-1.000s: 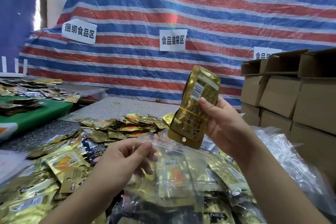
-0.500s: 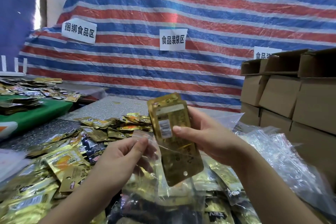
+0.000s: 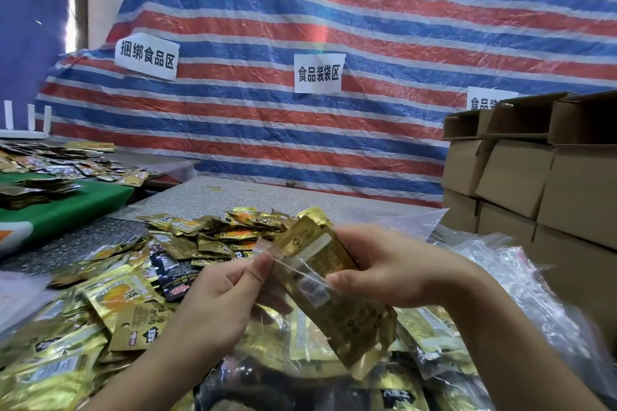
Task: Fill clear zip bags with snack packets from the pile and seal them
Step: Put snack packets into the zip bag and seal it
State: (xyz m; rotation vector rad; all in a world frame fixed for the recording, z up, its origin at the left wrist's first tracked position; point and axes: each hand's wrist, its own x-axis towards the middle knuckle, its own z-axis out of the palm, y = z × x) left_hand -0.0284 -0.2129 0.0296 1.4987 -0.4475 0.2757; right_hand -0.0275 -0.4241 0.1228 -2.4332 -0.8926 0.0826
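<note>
Zip bag (image 3: pixel 293 280) clear, crinkly, left hand (image 3: pixel 217 304) pinching rim; right hand (image 3: pixel 384 270) gripping glossy gold packet (image 3: pixel 334 297) half inside.

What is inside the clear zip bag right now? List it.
A gold snack packet sits partly inside the clear zip bag, its top end sticking out between the left hand and right hand. Other gold packets show through; their number is unclear.

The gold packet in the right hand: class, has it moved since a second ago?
Yes. The gold packet has dropped from level with the stacked cardboard boxes down below the table's far edge, going into the clear bag pinched by the left hand.
</note>
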